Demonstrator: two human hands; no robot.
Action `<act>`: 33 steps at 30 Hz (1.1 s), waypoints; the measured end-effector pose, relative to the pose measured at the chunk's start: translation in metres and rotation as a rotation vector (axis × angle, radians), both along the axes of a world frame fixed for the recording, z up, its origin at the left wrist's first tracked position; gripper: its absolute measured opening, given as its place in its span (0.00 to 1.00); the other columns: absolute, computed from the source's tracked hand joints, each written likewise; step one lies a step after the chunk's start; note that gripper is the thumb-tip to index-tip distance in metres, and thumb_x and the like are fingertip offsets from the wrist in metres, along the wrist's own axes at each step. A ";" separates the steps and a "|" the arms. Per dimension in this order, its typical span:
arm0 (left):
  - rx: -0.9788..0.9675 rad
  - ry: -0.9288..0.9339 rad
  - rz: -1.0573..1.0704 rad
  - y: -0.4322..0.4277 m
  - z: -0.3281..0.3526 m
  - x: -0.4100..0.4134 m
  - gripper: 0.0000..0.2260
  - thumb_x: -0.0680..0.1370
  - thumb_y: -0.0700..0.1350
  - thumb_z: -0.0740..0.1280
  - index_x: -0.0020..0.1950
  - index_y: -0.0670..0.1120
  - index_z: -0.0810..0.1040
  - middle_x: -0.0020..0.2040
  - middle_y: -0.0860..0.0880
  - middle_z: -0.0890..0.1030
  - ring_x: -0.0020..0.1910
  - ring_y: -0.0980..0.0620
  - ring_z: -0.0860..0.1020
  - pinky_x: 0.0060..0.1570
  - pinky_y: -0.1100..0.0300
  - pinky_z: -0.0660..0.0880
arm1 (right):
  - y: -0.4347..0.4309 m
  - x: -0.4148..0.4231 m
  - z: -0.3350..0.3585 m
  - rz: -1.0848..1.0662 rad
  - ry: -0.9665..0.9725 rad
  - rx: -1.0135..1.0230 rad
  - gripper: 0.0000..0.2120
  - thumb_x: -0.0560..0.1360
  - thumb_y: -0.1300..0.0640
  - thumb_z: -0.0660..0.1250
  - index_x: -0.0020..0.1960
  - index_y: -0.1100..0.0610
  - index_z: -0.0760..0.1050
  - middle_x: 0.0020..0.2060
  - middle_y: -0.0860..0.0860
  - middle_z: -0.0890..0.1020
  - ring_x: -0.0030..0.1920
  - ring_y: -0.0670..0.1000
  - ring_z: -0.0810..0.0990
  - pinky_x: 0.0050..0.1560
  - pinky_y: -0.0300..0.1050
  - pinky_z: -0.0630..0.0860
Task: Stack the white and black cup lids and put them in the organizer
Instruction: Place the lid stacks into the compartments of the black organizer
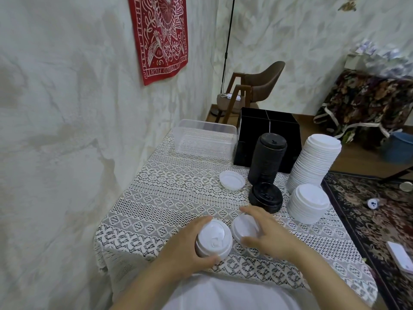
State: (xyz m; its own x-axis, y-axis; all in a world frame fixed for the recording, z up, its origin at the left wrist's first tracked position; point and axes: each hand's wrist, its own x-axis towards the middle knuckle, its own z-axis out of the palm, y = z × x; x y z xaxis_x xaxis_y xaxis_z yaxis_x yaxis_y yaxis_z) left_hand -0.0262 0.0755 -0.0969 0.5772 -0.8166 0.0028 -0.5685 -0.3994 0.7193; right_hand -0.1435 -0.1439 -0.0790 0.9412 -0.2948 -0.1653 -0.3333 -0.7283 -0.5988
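Observation:
My left hand [186, 245] grips a small stack of white lids [214, 239] near the table's front edge. My right hand [266, 231] reaches over a single white lid [244, 227] lying upside down beside it, fingers spread around the lid's rim. Behind stand a tall stack of black lids [267, 157], a short black stack [266, 198], a tall white stack [312, 162] and a lower white stack [309, 203]. Another loose white lid [232, 180] lies further back. The black organizer [268, 128] sits at the table's far end.
A clear plastic tub [204, 139] stands left of the organizer, by the wall. The table carries a lace cloth [169, 198]. A brown chair [252, 88] is beyond the table, and a patterned rug [368, 215] lies on the right.

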 end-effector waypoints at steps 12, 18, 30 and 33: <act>-0.009 -0.015 -0.029 -0.002 -0.004 0.002 0.39 0.68 0.58 0.75 0.74 0.59 0.58 0.66 0.69 0.59 0.64 0.66 0.64 0.61 0.66 0.64 | 0.016 -0.007 0.004 0.039 -0.268 0.046 0.32 0.70 0.55 0.75 0.68 0.40 0.66 0.65 0.31 0.64 0.65 0.30 0.64 0.64 0.24 0.59; -0.068 0.072 0.004 -0.002 -0.006 0.001 0.38 0.63 0.59 0.77 0.69 0.64 0.61 0.61 0.67 0.69 0.57 0.67 0.71 0.59 0.58 0.73 | 0.036 0.002 0.010 0.164 -0.285 0.045 0.32 0.70 0.56 0.75 0.70 0.43 0.67 0.65 0.30 0.62 0.64 0.23 0.58 0.61 0.18 0.53; -0.107 0.159 0.028 0.000 -0.006 0.003 0.47 0.62 0.59 0.80 0.69 0.70 0.51 0.61 0.71 0.69 0.59 0.73 0.69 0.59 0.67 0.69 | 0.051 0.014 0.003 0.220 -0.165 0.014 0.34 0.72 0.50 0.74 0.74 0.43 0.65 0.69 0.37 0.62 0.69 0.38 0.63 0.67 0.30 0.59; -0.105 0.134 0.019 0.000 -0.008 0.004 0.48 0.62 0.60 0.79 0.72 0.67 0.52 0.64 0.72 0.66 0.63 0.69 0.68 0.61 0.67 0.67 | 0.050 0.014 0.001 0.217 -0.156 0.027 0.34 0.72 0.51 0.74 0.74 0.44 0.65 0.68 0.36 0.62 0.67 0.37 0.62 0.61 0.22 0.57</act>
